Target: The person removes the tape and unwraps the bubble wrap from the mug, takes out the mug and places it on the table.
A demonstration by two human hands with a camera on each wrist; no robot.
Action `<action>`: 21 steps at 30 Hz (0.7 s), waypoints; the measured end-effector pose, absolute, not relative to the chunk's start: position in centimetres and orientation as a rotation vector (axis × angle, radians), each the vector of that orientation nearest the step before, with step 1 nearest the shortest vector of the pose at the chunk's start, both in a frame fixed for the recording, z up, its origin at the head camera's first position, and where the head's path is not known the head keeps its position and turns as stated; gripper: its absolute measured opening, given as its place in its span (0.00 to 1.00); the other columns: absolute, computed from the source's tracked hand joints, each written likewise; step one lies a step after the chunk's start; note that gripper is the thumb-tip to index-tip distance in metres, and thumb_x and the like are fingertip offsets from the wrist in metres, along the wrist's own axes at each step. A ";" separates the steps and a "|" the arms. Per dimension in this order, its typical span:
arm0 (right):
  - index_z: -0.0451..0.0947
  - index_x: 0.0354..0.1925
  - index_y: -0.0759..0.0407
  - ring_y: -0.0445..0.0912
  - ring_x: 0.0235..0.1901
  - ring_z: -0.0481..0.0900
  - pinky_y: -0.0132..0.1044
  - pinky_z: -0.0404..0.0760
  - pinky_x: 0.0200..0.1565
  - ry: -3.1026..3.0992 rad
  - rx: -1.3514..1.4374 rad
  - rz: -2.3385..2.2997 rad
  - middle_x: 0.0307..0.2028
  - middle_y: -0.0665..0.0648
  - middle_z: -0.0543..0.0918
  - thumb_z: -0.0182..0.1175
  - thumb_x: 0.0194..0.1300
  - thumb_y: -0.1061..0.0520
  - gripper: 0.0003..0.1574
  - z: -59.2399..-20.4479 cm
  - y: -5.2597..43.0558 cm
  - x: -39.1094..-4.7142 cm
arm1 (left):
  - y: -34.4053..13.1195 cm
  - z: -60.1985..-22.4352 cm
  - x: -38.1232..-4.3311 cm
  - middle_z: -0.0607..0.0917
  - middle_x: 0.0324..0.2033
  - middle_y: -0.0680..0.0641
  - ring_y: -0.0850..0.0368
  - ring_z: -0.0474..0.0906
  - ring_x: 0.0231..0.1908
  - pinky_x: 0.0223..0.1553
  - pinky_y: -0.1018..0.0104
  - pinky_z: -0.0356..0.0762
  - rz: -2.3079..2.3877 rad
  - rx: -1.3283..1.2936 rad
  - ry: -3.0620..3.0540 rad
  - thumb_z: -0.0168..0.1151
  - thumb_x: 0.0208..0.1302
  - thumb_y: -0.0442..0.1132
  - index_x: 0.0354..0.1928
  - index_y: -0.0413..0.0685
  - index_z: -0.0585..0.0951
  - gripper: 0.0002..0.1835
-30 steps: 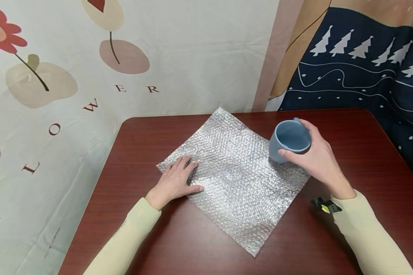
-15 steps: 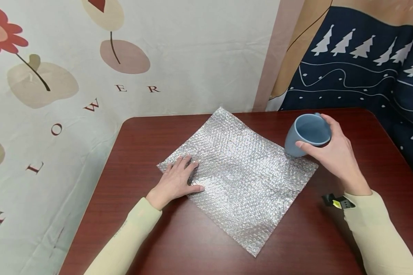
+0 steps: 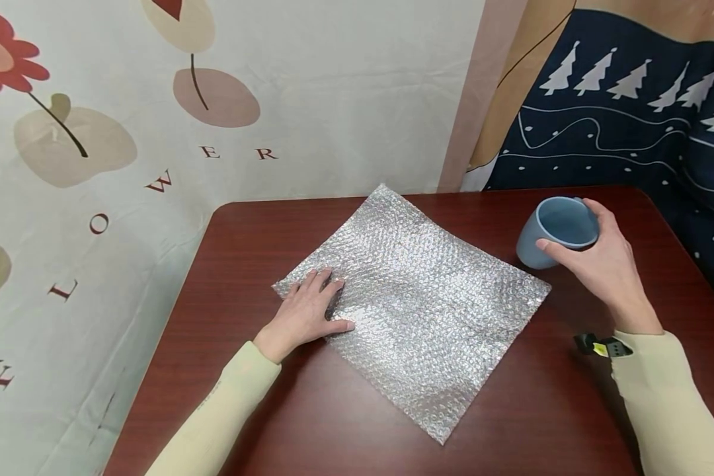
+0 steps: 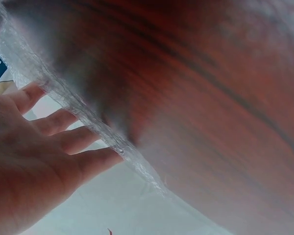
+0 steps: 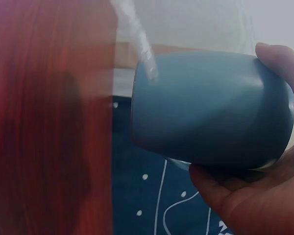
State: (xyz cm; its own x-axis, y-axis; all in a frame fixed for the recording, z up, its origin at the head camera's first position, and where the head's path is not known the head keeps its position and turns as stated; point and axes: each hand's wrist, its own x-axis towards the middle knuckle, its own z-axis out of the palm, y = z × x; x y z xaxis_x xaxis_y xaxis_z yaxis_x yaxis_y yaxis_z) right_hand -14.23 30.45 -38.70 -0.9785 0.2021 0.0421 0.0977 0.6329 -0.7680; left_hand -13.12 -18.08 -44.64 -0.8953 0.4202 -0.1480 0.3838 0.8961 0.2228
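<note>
A blue mug (image 3: 556,233) is in my right hand (image 3: 611,261), whose thumb and fingers grip it near the rim. It stands off the right corner of the silver bubble wrap sheet (image 3: 416,297), and the right wrist view shows a gap between the mug's base (image 5: 137,107) and the tabletop. My left hand (image 3: 306,304) rests with spread fingers on the sheet's left edge. In the left wrist view, the fingers (image 4: 95,161) touch the clear-looking edge of the wrap (image 4: 108,129).
The sheet lies cornerwise on a dark red wooden table (image 3: 238,244). A white printed cloth (image 3: 333,99) hangs behind and to the left. On the right hangs a navy cloth with white trees (image 3: 607,125). A small black device (image 3: 603,345) sits at the right wrist.
My right hand has carried the mug rightward, from over the sheet's right part to beyond its corner. The right corner of the wrap now shows uncovered. My left hand has stayed put.
</note>
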 end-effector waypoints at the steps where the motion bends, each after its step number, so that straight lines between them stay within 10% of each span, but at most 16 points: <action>1: 0.41 0.84 0.53 0.66 0.67 0.60 0.74 0.68 0.59 -2.733 -0.260 1.267 0.75 0.70 0.60 0.69 0.65 0.37 0.66 -38.8 30.7 -14.2 | -18.1 -44.6 -13.1 0.61 0.77 0.37 0.31 0.54 0.76 0.68 0.26 0.57 0.281 0.615 2.870 0.70 0.58 0.70 0.75 0.49 0.70 0.50; 21: 0.33 0.83 0.60 0.74 0.67 0.55 0.80 0.64 0.57 -2.848 -0.281 1.225 0.75 0.78 0.52 0.66 0.67 0.35 0.70 -40.5 34.2 -14.9 | -17.9 -44.5 -13.1 0.59 0.78 0.37 0.31 0.52 0.77 0.69 0.25 0.56 0.283 0.592 2.848 0.70 0.59 0.68 0.76 0.49 0.69 0.49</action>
